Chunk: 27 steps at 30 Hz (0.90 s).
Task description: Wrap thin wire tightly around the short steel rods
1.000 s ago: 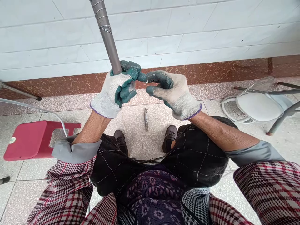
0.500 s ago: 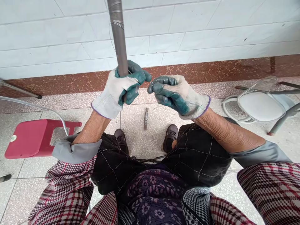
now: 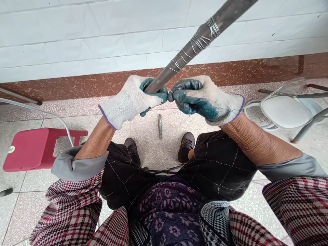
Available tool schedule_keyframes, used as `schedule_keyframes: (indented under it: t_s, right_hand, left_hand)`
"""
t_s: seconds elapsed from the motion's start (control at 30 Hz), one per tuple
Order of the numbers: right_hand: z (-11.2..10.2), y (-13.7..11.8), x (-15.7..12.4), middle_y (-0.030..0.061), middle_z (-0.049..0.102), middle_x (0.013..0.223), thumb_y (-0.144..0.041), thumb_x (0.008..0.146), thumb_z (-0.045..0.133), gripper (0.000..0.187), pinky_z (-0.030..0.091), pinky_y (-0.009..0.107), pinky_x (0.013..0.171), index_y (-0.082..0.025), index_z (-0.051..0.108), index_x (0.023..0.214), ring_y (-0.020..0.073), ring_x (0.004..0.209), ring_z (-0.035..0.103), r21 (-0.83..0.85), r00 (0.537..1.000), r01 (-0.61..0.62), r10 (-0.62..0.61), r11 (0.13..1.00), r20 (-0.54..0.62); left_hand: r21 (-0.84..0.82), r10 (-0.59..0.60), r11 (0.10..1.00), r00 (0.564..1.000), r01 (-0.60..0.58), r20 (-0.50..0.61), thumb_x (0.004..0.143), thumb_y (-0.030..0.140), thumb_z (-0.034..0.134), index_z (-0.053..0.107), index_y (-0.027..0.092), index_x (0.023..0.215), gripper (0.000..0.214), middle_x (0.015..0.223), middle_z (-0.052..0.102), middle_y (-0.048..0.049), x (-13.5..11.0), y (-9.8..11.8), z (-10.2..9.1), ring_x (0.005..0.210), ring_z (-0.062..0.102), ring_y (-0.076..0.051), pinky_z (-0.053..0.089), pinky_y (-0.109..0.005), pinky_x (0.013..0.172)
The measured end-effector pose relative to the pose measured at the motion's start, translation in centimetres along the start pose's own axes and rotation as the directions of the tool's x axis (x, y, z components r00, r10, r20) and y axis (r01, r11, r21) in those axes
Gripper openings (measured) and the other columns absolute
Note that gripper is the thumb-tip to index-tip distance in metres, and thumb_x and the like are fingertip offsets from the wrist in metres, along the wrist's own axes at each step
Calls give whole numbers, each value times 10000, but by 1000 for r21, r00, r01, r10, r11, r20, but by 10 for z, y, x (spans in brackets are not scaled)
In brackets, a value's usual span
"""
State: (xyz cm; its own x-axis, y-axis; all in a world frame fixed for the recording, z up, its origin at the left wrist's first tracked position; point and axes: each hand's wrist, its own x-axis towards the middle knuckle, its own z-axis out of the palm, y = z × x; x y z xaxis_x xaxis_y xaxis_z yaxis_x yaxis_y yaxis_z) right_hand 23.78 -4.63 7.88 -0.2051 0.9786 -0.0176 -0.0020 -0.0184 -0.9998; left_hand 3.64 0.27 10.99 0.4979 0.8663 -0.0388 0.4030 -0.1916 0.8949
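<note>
**Rod slants up and right from the gripping hand**

The left hand (image 3: pixel 130 100) is closed tight round the lower end of a grey metal rod (image 3: pixel 225 15), its green-coated fingers (image 3: pixel 156 95) wrapped fully about it. From those fingers the rod's long axis climbs up and to the right, passing above the right hand (image 3: pixel 207 100). The right fingertips (image 3: pixel 180 94) are curled shut and pinched together, touching or just beside the left fingers at the rod's end. Whether they grip a strand is too small to tell. Thin bright wire (image 3: pixel 202 37) winds round the dull, smooth rod in loose spaced turns, further up from both hands. A short coil (image 3: pixel 160 125) lies on the floor below the fingers.
</note>
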Motion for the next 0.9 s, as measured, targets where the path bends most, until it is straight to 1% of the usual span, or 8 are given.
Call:
schedule_keyframes:
  t_s: [0.07, 0.13, 0.27, 0.4, 0.57, 0.7, 0.8, 0.9]
  right_hand:
    - [1, -5, -2, 22, 565, 569, -286, 797, 841, 151, 304, 314, 392, -232, 722, 720, 138, 478, 440, -79, 998, 15, -20, 997, -64]
    - [0, -10, -4, 55, 645, 678, -271, 784, 839, 101, 383, 344, 432, -273, 748, 738, 188, 580, 534, -193, 985, 91, -116, 977, -127]
    - [-1, -16, -11, 55, 733, 977, -258, 781, 846, 136, 501, 389, 542, -356, 757, 814, 282, 902, 654, -369, 911, 207, -316, 906, -265]
    - [5, -8, -16, 48, 731, 938, -363, 862, 823, 106, 517, 412, 570, -364, 724, 900, 293, 903, 665, -310, 908, 157, -261, 937, -327]
    - [14, 3, -11, 29, 743, 924, -435, 877, 831, 176, 552, 405, 697, -337, 721, 973, 248, 859, 674, -400, 918, 121, -256, 909, -304]
    - [14, 1, -13, 30, 775, 1015, -396, 883, 808, 191, 604, 431, 770, -349, 725, 1048, 275, 960, 725, -446, 883, 158, -328, 881, -335]
    - [13, -6, -18, 47, 780, 1084, -437, 899, 771, 213, 618, 483, 819, -390, 738, 1104, 337, 1121, 716, -543, 850, 124, -371, 830, -374]
    - [13, -9, -19, 46, 790, 1124, -473, 871, 780, 240, 609, 528, 858, -423, 765, 1105, 376, 1217, 674, -587, 862, 85, -355, 805, -362]
  left_hand:
    - [-36, -29, 999, 999, 28, -21, 772, 54, 710, 695, 144, 673, 134, 513, 494, 71, 1, -2, 1, 444, 412, -32, 268, -136, 362]
    - [-117, -53, 992, 997, 47, -48, 770, 45, 698, 691, 148, 666, 146, 509, 505, 69, 2, -4, 2, 436, 399, -37, 282, -149, 349]
    - [-281, -45, 960, 995, 17, -92, 783, 110, 749, 755, 135, 799, 30, 520, 545, 61, 6, -9, 5, 374, 400, -68, 305, -203, 310]
    - [-264, -41, 964, 980, -12, -196, 767, 119, 761, 762, 143, 779, 27, 578, 600, 36, 8, -12, 13, 415, 432, -60, 289, -201, 356]
    - [-244, 27, 965, 964, -95, -264, 744, 88, 761, 790, 164, 806, 102, 672, 686, 20, 7, -17, 24, 499, 489, -62, 367, -210, 430]
    - [-327, 51, 934, 957, -147, -287, 795, 163, 776, 788, 194, 847, 61, 738, 731, 15, 3, -16, 28, 407, 451, -65, 338, -255, 336]
    - [-323, 53, 931, 938, -171, -343, 806, 159, 771, 774, 206, 812, 47, 703, 708, 26, 2, -13, 29, 381, 446, -71, 328, -268, 303]
    - [-342, 38, 925, 933, -168, -357, 792, 143, 776, 764, 207, 796, 65, 675, 684, 35, 2, -12, 33, 374, 439, -75, 328, -270, 303]
